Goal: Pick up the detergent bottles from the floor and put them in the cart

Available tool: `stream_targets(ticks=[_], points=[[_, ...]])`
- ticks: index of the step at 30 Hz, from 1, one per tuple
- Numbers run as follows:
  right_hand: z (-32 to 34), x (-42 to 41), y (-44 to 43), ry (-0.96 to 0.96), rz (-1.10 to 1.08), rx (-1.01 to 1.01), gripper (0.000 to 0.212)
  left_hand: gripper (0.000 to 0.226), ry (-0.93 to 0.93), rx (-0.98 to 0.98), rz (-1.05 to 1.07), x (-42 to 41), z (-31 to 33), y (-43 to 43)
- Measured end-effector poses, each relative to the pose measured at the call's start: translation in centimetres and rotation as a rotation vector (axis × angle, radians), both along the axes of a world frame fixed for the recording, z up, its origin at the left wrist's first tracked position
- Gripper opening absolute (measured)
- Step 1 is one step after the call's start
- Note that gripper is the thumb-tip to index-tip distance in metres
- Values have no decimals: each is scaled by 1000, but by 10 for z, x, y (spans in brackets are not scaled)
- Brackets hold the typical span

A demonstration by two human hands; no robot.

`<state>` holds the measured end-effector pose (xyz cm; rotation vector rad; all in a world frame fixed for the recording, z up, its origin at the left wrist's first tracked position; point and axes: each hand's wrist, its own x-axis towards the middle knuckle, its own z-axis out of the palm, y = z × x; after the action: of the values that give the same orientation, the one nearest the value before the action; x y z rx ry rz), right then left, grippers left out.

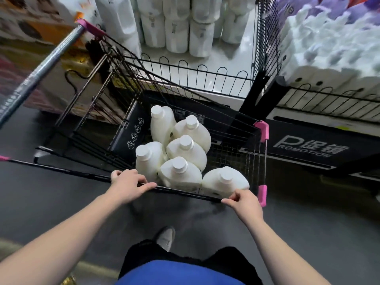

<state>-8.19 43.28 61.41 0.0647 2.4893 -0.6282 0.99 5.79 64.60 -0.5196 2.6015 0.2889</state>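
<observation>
Left hand [128,183] and right hand [244,201] both curled around near rim of black wire shopping cart [185,191]. Just beyond, six white plastic detergent bottles [186,152] clustered upright inside basket. Farther off, shelf of white bottles [176,27].

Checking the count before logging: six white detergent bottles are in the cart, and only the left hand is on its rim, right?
Not quite: the head view shows both hands on the cart rim, left hand and right hand. Six detergent bottles is correct.
</observation>
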Motion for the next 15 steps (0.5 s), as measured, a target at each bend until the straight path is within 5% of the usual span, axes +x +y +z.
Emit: stream_targets(ticks=[15], points=[[-1, -33, 154, -30, -2, -43, 31, 31, 32, 32, 51, -27, -4, 149]])
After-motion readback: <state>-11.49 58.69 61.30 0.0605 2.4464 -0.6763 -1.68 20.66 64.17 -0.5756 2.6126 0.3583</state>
